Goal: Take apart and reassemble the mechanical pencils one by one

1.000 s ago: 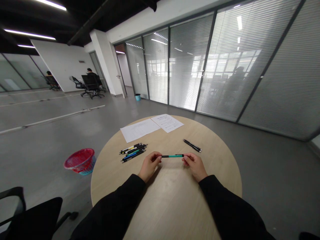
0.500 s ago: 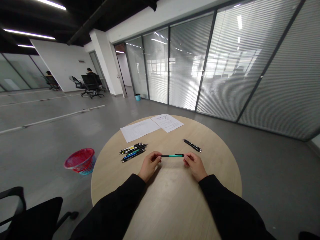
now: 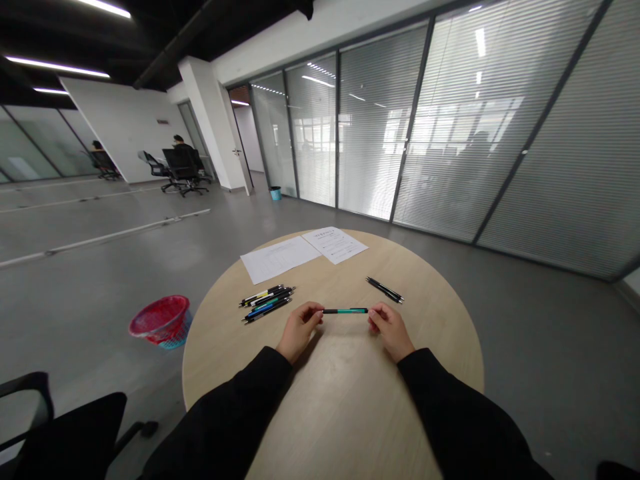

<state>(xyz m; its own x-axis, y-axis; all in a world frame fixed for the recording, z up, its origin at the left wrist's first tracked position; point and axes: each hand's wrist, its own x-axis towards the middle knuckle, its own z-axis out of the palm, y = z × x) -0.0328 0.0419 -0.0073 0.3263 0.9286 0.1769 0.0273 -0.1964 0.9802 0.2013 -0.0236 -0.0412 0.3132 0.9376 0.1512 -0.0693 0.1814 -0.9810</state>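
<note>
A green and black pen [image 3: 345,311] lies level between my two hands, a little above the round table [image 3: 340,387]. My left hand [image 3: 301,328] pinches its black end. At the other end, the fingertips of my right hand [image 3: 390,328] are closed on the clip end. Left of my left hand lies a pile of several pens [image 3: 267,304] with black, blue, green and yellow parts. Two dark pens [image 3: 384,289] rest side by side on the tabletop, beyond my right hand.
Two printed sheets [image 3: 280,259] lie at the table's far edge. A red-lined waste basket [image 3: 163,321] stands on the floor to the left, near a black chair [image 3: 70,433]. Farther off are people seated by office chairs [image 3: 183,167] and a blue bin [image 3: 275,193] by the glass wall.
</note>
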